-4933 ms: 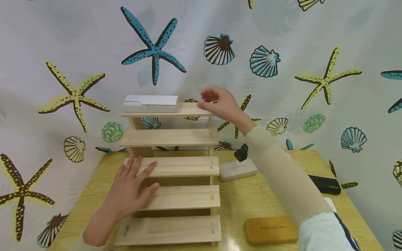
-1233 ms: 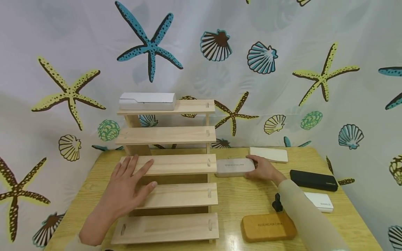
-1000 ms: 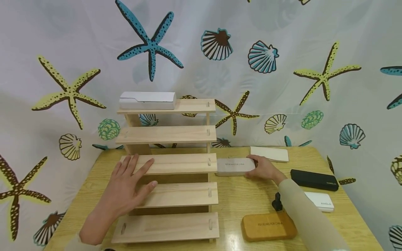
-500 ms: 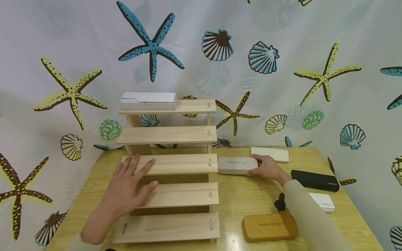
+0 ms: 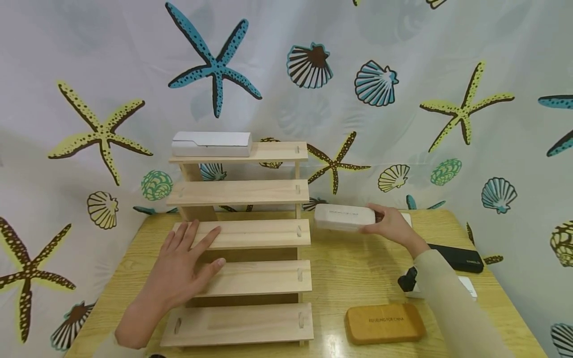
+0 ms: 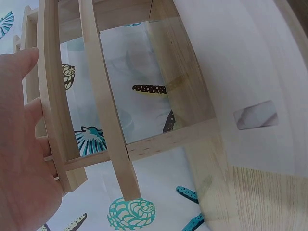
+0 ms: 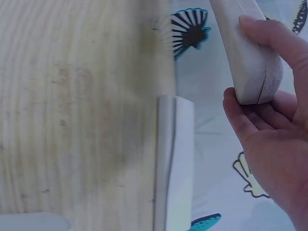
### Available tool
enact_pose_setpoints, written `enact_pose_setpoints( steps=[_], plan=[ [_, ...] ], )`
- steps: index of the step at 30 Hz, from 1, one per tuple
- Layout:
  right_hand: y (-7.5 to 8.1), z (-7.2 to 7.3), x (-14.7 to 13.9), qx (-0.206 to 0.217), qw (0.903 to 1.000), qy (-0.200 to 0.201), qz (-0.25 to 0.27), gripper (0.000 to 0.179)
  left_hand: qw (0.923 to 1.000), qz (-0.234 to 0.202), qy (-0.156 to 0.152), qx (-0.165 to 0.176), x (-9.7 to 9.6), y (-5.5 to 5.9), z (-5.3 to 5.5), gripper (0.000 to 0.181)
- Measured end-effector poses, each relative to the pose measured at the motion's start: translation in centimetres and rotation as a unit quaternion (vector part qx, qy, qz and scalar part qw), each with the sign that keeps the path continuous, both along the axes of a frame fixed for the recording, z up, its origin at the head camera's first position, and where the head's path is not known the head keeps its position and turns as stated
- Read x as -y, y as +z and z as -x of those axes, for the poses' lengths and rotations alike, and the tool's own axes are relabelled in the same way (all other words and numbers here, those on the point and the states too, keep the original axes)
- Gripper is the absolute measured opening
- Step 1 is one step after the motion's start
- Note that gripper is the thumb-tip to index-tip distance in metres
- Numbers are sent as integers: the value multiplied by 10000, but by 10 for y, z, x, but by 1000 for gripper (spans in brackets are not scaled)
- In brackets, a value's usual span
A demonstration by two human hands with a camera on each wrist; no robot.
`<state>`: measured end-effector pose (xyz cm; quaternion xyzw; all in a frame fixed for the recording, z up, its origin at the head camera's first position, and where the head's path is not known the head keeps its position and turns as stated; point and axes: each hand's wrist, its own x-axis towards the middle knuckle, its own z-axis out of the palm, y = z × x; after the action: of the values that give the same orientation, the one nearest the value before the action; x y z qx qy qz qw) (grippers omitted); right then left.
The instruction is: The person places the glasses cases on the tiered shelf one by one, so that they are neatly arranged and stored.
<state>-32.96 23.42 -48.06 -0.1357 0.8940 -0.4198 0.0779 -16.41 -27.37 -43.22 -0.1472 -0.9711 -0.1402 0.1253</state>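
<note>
My right hand [image 5: 394, 226] grips the right end of a pale grey glasses case [image 5: 344, 217] with printed lettering, held above the table just right of the shelf. In the right wrist view the thumb lies along one side of the glasses case [image 7: 245, 53] and the fingers curl under its end. On the left, my left hand [image 5: 179, 273] rests with spread fingers on the left end of the middle board of a stepped wooden shelf [image 5: 255, 233]. The left wrist view shows that hand [image 6: 24, 139] against the shelf's edge. A white case [image 5: 212, 144] lies on the top board, at its left.
On the table [image 5: 358, 278], right of the shelf, lie a tan case [image 5: 385, 323], a black case [image 5: 463, 258] and a white case [image 5: 467, 286] partly behind my sleeve. Another white case [image 7: 175, 163] lies near the table's back edge. A patterned curtain [image 5: 286, 109] hangs behind.
My right hand went from the top shelf board down to the grey glasses case, took hold of it and raised it off the table. The left hand has stayed put.
</note>
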Motion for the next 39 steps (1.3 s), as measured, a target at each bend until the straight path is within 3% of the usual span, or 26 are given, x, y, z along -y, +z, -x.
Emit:
enact_pose_setpoints(
  steps=[11,22,29,39],
  plan=[
    [46,-3,-6,-244,9982,57,553,84,9999,-19,-29,-122,1,-4,2,69],
    [87,-3,-6,-579,9973,-29,445,81,9999,-42,-62,-86,4,-4,1,69],
    [111,-4,-3,-726,9938,11,844,62,10000,-31,-76,34,4,-3,1,70],
    [144,-2,2,-1068,9906,-219,823,60,10000,-19,-54,64,3,0,0,69]
  ],
)
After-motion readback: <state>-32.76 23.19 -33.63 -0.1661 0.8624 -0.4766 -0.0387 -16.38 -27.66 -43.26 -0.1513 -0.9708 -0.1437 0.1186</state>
